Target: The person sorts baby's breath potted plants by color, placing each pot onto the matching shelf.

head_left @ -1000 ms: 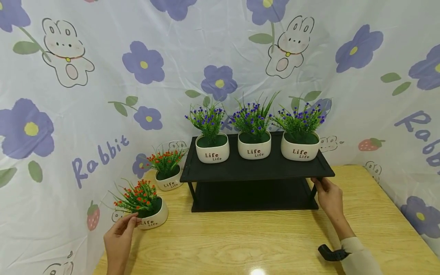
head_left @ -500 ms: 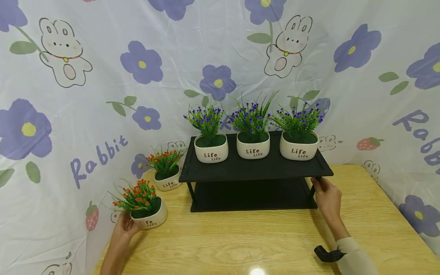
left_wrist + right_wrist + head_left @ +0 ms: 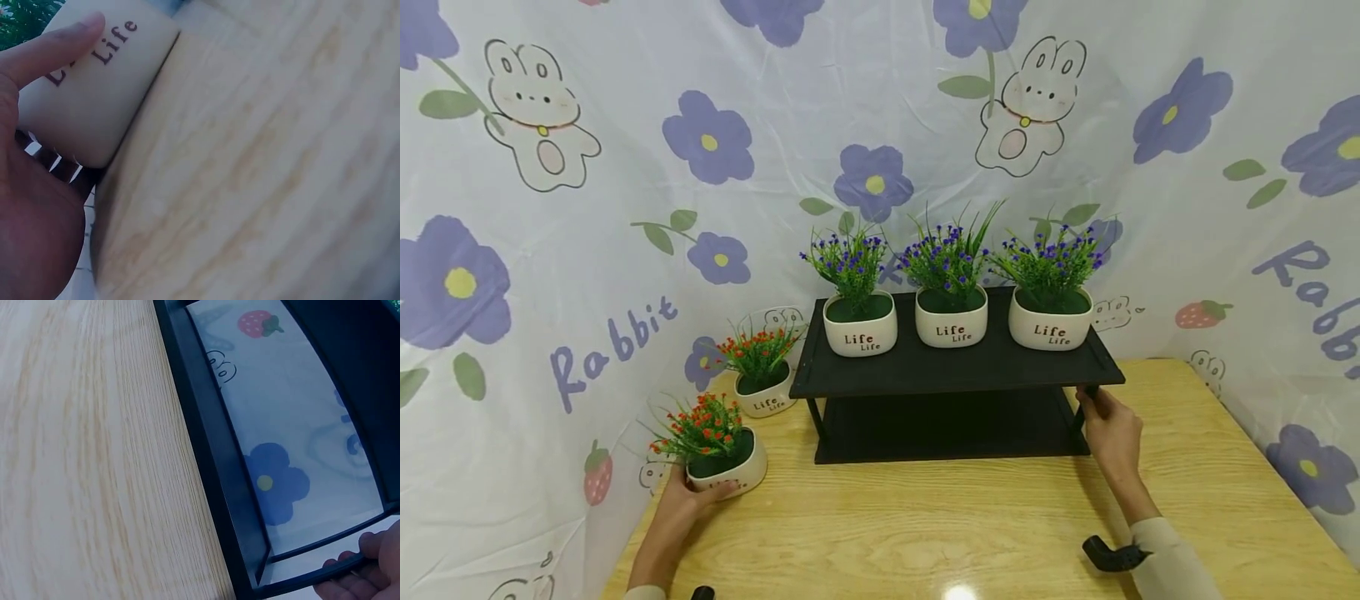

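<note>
My left hand (image 3: 688,502) holds the nearer potted plant with red-orange flowers (image 3: 749,468) by its left end. In the left wrist view, the thumb lies across the lettered front of the white pot (image 3: 103,115); the fingers go behind it and are partly hidden. The pot stands on the table at the left. At the right end of the two-tier black shelf (image 3: 955,377), my right hand (image 3: 1116,437) grips the front post. In the right wrist view its fingers curl round that thin black post (image 3: 300,583).
Behind the held pot stands another red-flowered plant (image 3: 767,402), close to the shelf's left end. Three purple-flowered plants in white pots, the middle one (image 3: 951,327) included, line the top tier. A printed cloth (image 3: 805,108) hangs behind the wooden table (image 3: 880,533).
My left hand has gone from the pot's front rim to round its left end, with the thumb now across the front. The right hand keeps its grip on the shelf post.
</note>
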{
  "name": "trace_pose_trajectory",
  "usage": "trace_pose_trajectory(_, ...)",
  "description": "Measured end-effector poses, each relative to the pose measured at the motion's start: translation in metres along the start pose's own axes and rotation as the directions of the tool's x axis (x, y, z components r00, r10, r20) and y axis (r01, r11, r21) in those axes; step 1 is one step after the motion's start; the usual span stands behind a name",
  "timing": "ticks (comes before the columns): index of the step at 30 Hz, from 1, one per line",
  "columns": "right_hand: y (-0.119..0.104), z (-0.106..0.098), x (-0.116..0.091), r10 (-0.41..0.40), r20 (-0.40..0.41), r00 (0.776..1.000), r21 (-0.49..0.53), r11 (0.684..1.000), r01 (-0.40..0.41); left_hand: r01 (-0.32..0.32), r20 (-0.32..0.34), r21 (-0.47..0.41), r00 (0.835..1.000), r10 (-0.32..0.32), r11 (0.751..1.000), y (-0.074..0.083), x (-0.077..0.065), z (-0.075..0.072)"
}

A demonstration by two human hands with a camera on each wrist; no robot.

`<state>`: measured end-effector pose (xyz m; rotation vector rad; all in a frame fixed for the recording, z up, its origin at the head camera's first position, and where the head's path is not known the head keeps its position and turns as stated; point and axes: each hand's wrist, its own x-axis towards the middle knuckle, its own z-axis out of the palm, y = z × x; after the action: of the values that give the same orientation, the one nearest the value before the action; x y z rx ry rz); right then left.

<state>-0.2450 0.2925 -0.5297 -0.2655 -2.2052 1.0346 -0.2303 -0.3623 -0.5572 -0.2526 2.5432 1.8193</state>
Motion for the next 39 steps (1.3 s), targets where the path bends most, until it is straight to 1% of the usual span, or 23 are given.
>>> trace_pose_trajectory(3,0.000,-0.001,-0.001,0.007,0.010,1.000,0.017,1.000,-0.007,0.037,0.003,-0.015,0.999,-0.037,0.999,0.000,0.002,0.001)
trace_pose_trajectory(6,0.000,-0.001,-0.001,0.012,0.022,1.000,0.035,0.999,-0.012,0.032,-0.010,-0.018,0.999,-0.032,0.999,-0.001,0.003,0.001)
trace_pose_trajectory(9,0.000,-0.001,-0.001,0.016,0.027,1.000,0.040,0.999,-0.017,0.019,-0.020,0.017,1.000,-0.018,1.000,-0.002,0.004,0.001)
trace_pose_trajectory(12,0.000,-0.001,-0.001,0.020,0.028,0.999,0.042,0.999,-0.021,0.035,-0.002,0.047,0.999,-0.035,0.998,-0.002,0.004,0.001)
trace_pose_trajectory(15,0.000,-0.001,-0.002,0.028,0.035,0.999,0.048,0.998,-0.029,0.066,0.014,0.096,0.998,-0.067,0.993,-0.002,0.004,0.000)
trace_pose_trajectory(19,0.000,-0.002,-0.002,0.032,0.044,0.998,0.053,0.998,-0.035,0.056,0.014,0.145,0.998,-0.058,0.988,-0.003,0.004,0.000)
trace_pose_trajectory(25,0.001,-0.003,-0.002,0.029,0.045,0.999,0.053,0.998,-0.032,0.032,0.001,0.101,0.999,-0.032,0.994,-0.002,0.001,0.005)
trace_pose_trajectory(30,0.002,-0.003,-0.002,0.036,0.056,0.998,0.054,0.998,-0.039,0.022,-0.010,0.112,1.000,-0.021,0.993,-0.001,0.002,0.007)
trace_pose_trajectory(34,0.002,-0.003,-0.002,0.039,0.054,0.998,0.055,0.998,-0.042,0.006,-0.016,0.076,1.000,-0.004,0.997,0.000,0.004,0.009)
trace_pose_trajectory(37,0.003,-0.003,-0.002,0.040,0.055,0.998,0.056,0.997,-0.043,0.005,-0.027,0.053,1.000,-0.003,0.999,0.001,0.003,0.011)
trace_pose_trajectory(39,0.002,-0.004,-0.002,0.044,0.059,0.997,0.054,0.997,-0.047,0.010,-0.028,0.060,1.000,-0.008,0.998,0.001,0.003,0.012)
